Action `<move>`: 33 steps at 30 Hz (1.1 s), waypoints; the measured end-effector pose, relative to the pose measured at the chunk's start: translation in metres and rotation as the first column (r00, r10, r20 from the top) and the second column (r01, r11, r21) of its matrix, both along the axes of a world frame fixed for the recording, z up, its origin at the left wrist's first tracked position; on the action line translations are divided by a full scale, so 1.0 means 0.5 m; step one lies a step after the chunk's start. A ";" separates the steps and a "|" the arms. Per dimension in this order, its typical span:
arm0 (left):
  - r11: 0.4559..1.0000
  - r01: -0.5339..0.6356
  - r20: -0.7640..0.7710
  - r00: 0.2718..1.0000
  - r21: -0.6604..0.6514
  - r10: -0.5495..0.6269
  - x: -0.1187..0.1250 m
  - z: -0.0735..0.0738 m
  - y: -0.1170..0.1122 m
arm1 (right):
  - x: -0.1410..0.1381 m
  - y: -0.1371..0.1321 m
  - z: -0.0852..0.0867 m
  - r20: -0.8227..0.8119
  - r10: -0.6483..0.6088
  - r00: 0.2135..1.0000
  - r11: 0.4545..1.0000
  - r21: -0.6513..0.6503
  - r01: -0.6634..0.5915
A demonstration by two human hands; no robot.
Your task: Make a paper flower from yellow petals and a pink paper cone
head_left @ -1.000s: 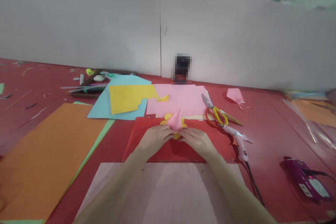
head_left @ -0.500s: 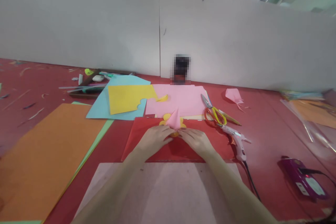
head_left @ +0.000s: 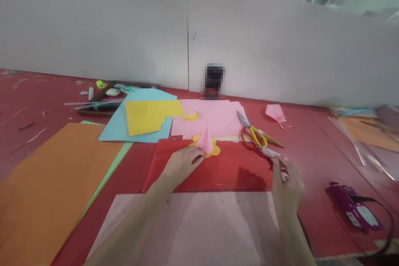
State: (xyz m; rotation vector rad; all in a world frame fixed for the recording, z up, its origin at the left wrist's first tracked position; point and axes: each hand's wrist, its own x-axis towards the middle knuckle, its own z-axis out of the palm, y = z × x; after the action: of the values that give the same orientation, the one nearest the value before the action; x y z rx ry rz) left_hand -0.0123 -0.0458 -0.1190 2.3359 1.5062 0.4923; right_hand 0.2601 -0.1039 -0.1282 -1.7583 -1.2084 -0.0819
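A small pink paper cone (head_left: 205, 141) stands on a yellow flower-shaped cutout (head_left: 215, 150) at the far edge of a red sheet (head_left: 230, 172). My left hand (head_left: 181, 164) pinches the cone's base with closed fingers. My right hand (head_left: 288, 187) is off to the right, blurred, its fingers curled over the body of a white glue gun (head_left: 269, 153) whose nozzle sticks out beyond the fingers. The gun's black cord runs back under my right forearm.
Red-and-yellow scissors (head_left: 252, 134) lie just beyond the glue gun. Pink (head_left: 215, 116), yellow (head_left: 146, 114), blue (head_left: 114, 132) and orange (head_left: 46, 183) sheets cover the red table; a pale pink sheet (head_left: 193, 228) lies nearest me. A purple device (head_left: 355, 212) sits right, white partition boards behind.
My right hand has left the cone and moved right onto the glue gun. My left hand stays at the cone's base.
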 end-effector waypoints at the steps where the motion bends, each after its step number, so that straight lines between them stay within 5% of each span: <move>1: 1.000 -0.003 0.001 1.000 0.005 0.003 0.000 0.000 0.000 | 0.013 -0.011 -0.006 -0.050 -0.065 0.997 0.997 -0.043 0.063; 8: 0.999 0.014 0.015 1.000 0.039 -0.015 -0.005 -0.008 -0.003 | 0.037 -0.037 -0.042 -0.166 -0.118 0.979 0.988 -0.117 0.099; 14: 0.980 0.154 0.006 0.988 0.122 -0.156 -0.008 -0.025 0.001 | 0.000 -0.027 -0.047 -0.034 0.073 0.997 0.989 -0.126 -0.076; 19: 0.980 0.161 0.043 0.985 0.115 -0.166 -0.007 -0.024 -0.004 | -0.009 -0.019 -0.062 0.056 0.167 0.984 0.985 -0.060 -0.164; 24: 0.998 -0.015 0.157 0.988 0.069 0.004 -0.003 -0.017 -0.012 | 0.044 -0.026 -0.068 0.076 -0.116 0.990 0.990 -0.076 0.122; 26: 0.992 -0.119 0.199 0.974 0.044 0.108 -0.001 -0.015 -0.012 | 0.070 -0.034 -0.068 0.110 -0.194 0.975 0.960 -0.185 0.212; 30: 0.973 -0.228 0.218 0.949 -0.027 0.229 0.003 -0.014 -0.009 | 0.100 -0.043 -0.068 0.084 -0.179 0.980 0.854 -0.482 0.197; 33: 0.976 -0.210 0.258 0.941 -0.059 0.218 0.006 -0.015 -0.008 | 0.108 -0.040 -0.071 0.080 -0.142 0.987 0.835 -0.525 0.163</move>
State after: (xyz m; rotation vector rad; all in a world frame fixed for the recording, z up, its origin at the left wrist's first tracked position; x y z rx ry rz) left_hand -0.0094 -0.0500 -0.1263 1.9977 1.6296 0.7938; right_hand 0.3143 -0.1237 -0.1636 -2.3481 -1.1857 0.1432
